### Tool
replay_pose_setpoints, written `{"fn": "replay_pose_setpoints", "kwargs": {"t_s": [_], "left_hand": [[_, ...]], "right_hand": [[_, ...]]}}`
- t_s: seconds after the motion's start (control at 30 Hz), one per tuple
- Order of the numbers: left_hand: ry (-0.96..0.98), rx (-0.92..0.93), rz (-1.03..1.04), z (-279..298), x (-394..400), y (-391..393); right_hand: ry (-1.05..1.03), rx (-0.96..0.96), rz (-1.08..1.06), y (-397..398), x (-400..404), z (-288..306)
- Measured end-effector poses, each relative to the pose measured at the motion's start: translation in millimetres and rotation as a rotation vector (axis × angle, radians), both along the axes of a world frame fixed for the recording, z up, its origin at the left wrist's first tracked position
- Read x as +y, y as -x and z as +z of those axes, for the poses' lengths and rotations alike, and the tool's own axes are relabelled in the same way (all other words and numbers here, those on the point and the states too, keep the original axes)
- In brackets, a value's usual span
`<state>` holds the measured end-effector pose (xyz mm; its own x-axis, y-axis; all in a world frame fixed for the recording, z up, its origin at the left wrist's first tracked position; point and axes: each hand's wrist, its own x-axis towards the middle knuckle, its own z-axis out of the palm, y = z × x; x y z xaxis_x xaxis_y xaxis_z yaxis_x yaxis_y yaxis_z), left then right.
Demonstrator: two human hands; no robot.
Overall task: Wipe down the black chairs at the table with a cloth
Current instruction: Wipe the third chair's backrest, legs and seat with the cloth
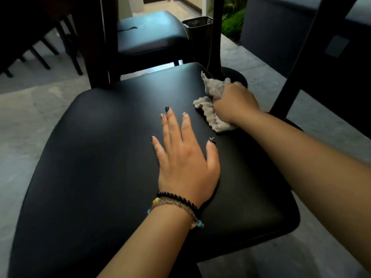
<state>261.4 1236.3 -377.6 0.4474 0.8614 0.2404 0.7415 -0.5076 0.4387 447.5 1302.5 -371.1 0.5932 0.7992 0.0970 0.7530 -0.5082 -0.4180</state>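
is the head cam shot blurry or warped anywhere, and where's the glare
Head view: wide-angle bend curves the near chair seat; edges look softly smeared, while the left hand and the cloth in the right hand stay fairly sharp; bluish glare sits on the far chair seat.

Black padded chair seat (pixel 104 157), flat left hand (pixel 186 167) resting mid-seat, crumpled grey cloth (pixel 212 101) at far right edge

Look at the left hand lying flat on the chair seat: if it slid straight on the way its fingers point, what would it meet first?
Probably nothing on the seat itself: the left hand points across bare black cushion toward its far edge. The cloth, gripped by the right hand, lies off to the right of that line.
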Motion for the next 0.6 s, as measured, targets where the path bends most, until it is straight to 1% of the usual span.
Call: {"fn": "replay_pose_setpoints", "kwargs": {"t_s": [0.13, 0.2, 0.3, 0.37, 0.43, 0.5, 0.57, 0.6], "left_hand": [[0.020, -0.051, 0.018, -2.9, 4.7, -0.1], [0.021, -0.065, 0.029, -2.5, 5.0, -1.7], [0.027, -0.035, 0.064, -1.0, 4.7, -2.7], [0.007, 0.057, 0.072, -0.9, 3.2, -2.7], [-0.006, 0.118, 0.075, -0.9, 3.0, -2.7], [-0.004, 0.117, 0.083, 0.1, 4.4, -2.7], [-0.006, 0.117, 0.091, 0.8, 5.2, -3.9], [-0.010, 0.121, 0.091, 1.0, 5.1, -4.4]], "right_hand": [[0.030, 0.054, 0.012, -20.8, 63.9, 7.5], [0.031, 0.074, 0.022, -26.7, 83.1, 8.8], [-0.016, 0.008, 0.096, -24.3, 76.5, 4.5], [-0.104, -0.045, 0.199, -21.2, 54.1, -3.1], [-0.168, -0.106, 0.346, -17.5, 35.6, -7.9], [-0.134, -0.131, 0.447, -19.7, 39.5, -3.3], [-0.069, -0.135, 0.452, -25.0, 65.4, 4.2], [-0.039, -0.135, 0.421, -27.3, 82.9, 7.7]]}}
